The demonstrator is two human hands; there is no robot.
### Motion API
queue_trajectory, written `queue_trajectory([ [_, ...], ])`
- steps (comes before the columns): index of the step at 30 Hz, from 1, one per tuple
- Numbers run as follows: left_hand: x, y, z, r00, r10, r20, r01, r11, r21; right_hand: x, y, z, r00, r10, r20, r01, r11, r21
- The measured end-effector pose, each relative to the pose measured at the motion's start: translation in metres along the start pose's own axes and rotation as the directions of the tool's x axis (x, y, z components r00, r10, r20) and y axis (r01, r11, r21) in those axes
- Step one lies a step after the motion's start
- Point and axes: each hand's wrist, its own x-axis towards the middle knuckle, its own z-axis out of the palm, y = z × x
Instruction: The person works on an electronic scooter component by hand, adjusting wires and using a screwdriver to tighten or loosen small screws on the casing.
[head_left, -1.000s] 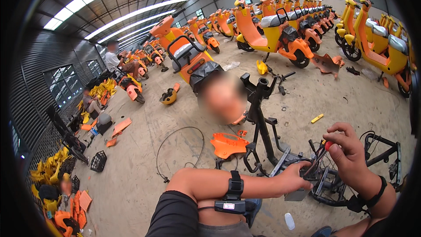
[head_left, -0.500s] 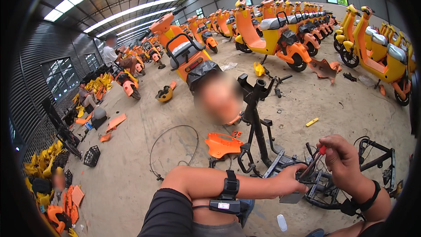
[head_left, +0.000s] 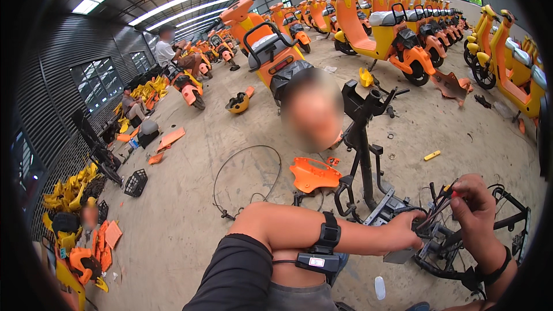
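Observation:
My left hand (head_left: 402, 234) is closed around a grey box-shaped metal part (head_left: 400, 255), low beside a bare black scooter frame (head_left: 363, 164). In the fingers of my right hand (head_left: 477, 208) is a screwdriver (head_left: 436, 214), gripped by its red and yellow handle. Its shaft slants down and left toward the left hand. My left fingers cover the place where its tip ends, so contact cannot be made out. Dark cables and brackets of the frame lie just behind and under both hands.
An orange body panel (head_left: 314, 174) and a looped black cable (head_left: 247, 148) lie on the concrete floor. Beyond are a yellow helmet (head_left: 237, 103), a yellow-handled tool (head_left: 432, 155) and rows of orange scooters (head_left: 352, 29). A person (head_left: 173, 52) sits at the far left, near panel piles.
The view has turned left, so the whole scene sits further right. Both hands keep their holds, and a yellow part of the screwdriver handle shows now.

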Motion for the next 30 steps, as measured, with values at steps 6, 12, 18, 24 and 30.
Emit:
queue_trajectory([
  [6, -0.002, 0.006, -0.002, 0.996, -0.093, -0.017, 0.093, 0.996, -0.006, -0.002, 0.001, 0.009, 0.976, -0.203, 0.074, 0.214, 0.951, -0.221],
  [12, -0.002, 0.009, -0.005, 0.993, -0.077, -0.09, 0.072, 0.995, -0.062, -0.014, 0.003, 0.017, 0.833, -0.441, 0.334, 0.532, 0.806, -0.26],
  [18, 0.003, 0.003, -0.004, 0.999, -0.01, -0.046, 0.012, 0.999, 0.045, -0.014, -0.001, 0.026, 0.816, -0.465, 0.344, 0.563, 0.775, -0.289],
  [24, 0.017, -0.029, -0.003, 0.995, -0.039, 0.09, 0.044, 0.998, -0.052, -0.011, -0.003, 0.026, 0.855, -0.343, 0.388, 0.472, 0.825, -0.31],
  [30, 0.024, -0.041, -0.009, 0.98, -0.067, 0.187, 0.089, 0.989, -0.116, -0.017, -0.002, 0.029, 0.759, -0.303, 0.577, 0.559, 0.758, -0.338],
])
